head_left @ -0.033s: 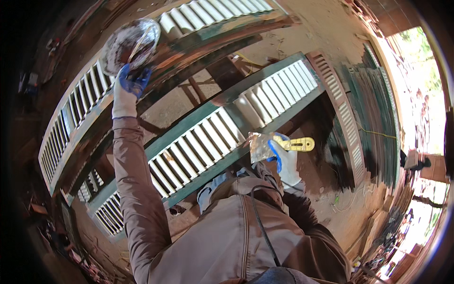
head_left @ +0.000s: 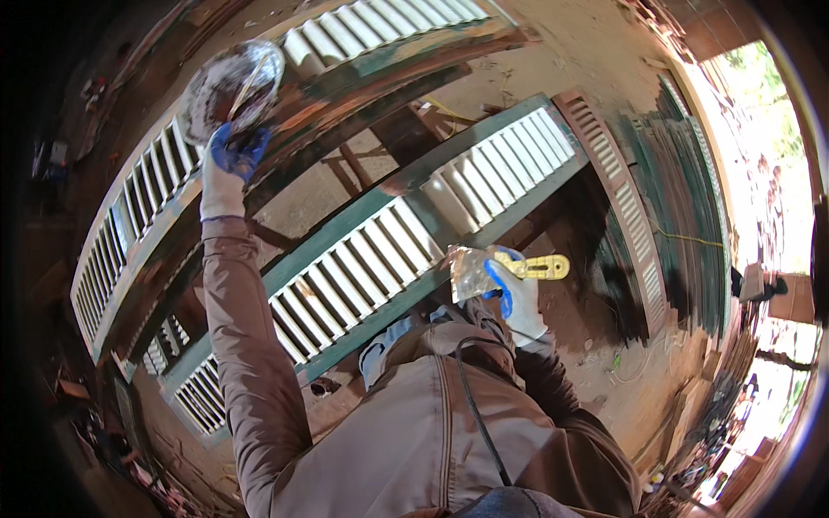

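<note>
My left hand (head_left: 231,168), in a white glove with a blue palm, is stretched far forward. Its fingers close on the near edge of a round, shallow pan (head_left: 207,99) smeared with whitish and dark brown stuff. A thin stick lies across the pan. Closer to my body, my right hand (head_left: 518,293), gloved the same way, grips a putty knife (head_left: 548,268) with a yellow handle. Its wide, stained metal blade points left, over the near edge of a green-framed louvered shutter (head_left: 363,259) with white slats.
Beyond it lies another louvered shutter (head_left: 380,26), partly under the pan. A brown louvered panel (head_left: 617,198) leans at the right, beside stacked green shutters (head_left: 682,207). Wooden boards (head_left: 682,423) lie at the lower right. A dark cable (head_left: 475,406) runs down my jacket.
My left hand and the pan have come slightly nearer to me. The whole view has shifted a little; both hands keep their grips.
</note>
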The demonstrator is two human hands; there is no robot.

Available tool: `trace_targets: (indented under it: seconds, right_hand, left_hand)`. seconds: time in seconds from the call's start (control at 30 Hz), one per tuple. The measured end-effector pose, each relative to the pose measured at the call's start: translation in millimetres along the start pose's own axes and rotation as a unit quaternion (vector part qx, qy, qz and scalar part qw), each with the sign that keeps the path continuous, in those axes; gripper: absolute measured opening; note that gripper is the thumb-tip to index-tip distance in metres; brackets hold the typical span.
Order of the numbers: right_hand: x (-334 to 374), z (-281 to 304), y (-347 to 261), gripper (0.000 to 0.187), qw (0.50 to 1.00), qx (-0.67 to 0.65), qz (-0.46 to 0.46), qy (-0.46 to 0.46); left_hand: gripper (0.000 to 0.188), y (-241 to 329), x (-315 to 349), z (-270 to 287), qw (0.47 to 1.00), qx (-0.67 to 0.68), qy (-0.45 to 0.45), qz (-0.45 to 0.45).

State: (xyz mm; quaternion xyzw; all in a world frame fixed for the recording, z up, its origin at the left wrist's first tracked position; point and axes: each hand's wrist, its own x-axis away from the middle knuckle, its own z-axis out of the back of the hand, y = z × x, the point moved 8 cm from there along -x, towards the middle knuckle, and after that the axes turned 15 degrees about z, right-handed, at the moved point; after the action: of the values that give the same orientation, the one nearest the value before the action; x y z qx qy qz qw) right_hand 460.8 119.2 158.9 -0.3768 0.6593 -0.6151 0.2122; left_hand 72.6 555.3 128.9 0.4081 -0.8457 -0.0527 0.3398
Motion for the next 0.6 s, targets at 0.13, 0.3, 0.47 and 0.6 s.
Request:
trace_targets:
  seconds: [0.13,0.3,0.47,0.6]
  right_hand:
    - [17,-11,12,0.037,0.986,-0.138,-0.091,-0.032]
    - [-4,42,-21,0.050,0.970,0.094,0.184,-0.126]
    - [-24,42,-82,0.035,0.987,-0.160,-0.001,-0.018]
    - [-48,53,-152,0.031,0.990,-0.085,0.115,0.002]
  left_hand:
    - [0.044,36,3,34,0.999,0.031,-0.002,-0.010]
    - [0.034,-47,29,-1,0.999,-0.030,-0.043,-0.015]
    - [0.025,-158,124,-87,0.995,-0.095,-0.041,-0.009]
    - [0.006,-242,92,-43,0.986,-0.129,-0.015,0.103]
